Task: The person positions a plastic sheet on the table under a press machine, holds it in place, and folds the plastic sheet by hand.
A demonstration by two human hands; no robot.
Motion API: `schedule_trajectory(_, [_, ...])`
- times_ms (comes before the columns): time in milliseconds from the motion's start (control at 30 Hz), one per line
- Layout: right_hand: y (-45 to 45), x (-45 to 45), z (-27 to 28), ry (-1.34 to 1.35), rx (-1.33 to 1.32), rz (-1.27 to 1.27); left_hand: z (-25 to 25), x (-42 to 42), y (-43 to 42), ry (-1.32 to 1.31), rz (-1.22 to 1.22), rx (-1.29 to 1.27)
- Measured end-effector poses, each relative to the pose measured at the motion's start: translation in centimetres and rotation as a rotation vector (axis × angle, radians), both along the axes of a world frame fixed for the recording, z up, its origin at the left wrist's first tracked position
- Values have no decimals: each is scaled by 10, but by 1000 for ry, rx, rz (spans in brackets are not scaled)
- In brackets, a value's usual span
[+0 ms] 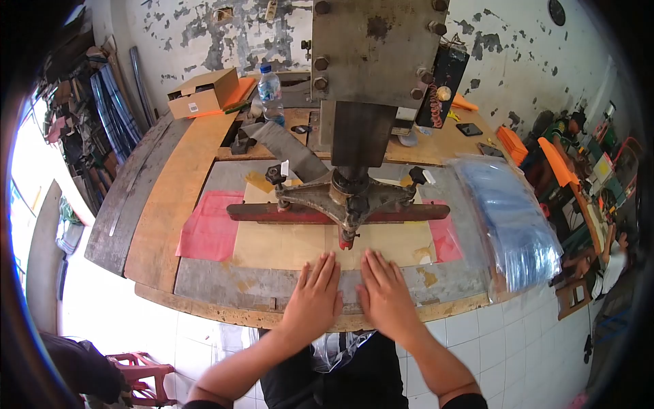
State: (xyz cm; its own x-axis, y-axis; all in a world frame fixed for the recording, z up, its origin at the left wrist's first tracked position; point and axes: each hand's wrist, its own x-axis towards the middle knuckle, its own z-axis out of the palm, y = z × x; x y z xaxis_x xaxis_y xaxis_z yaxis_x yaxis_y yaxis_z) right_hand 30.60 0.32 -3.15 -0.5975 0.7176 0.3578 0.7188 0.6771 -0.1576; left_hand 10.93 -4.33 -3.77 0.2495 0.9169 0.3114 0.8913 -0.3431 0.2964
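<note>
Both of my hands lie flat at the front edge of a pale yellowish sheet [272, 249] on the grey metal bed [225, 276]. My left hand [315, 293] has its fingers stretched forward onto the sheet. My right hand [385, 290] mirrors it, fingers out and thumb apart. Neither hand grips anything. Just beyond the fingertips, a press head [351, 198] carries a long red bar [286, 213] that spans the sheet. I cannot tell whether the bar touches it. Pink material [208, 228] shows past the sheet's left end, with more pink [446, 235] at the right.
Stacked clear plastic sleeves [507, 211] lie at the table's right. Behind stand a cardboard box [202, 93], a water bottle [270, 95] and the press column [378, 51]. A phone [469, 129] lies at the back right. Another person [569, 133] sits far right; a red stool [143, 375] stands lower left.
</note>
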Motion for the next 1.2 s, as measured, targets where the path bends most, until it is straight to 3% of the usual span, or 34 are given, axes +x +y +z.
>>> schedule_trajectory(200, [-52,-5,-10,105,4,-135,-4,0,-36,-119,31,36])
schedule_trajectory(500, [-49,-4,-20,267,74,-77,-6,3,-40,-157,32,121])
schedule_trajectory(1200, [-49,-5,-21,285,64,-102,-10,4,-39,-161,39,129])
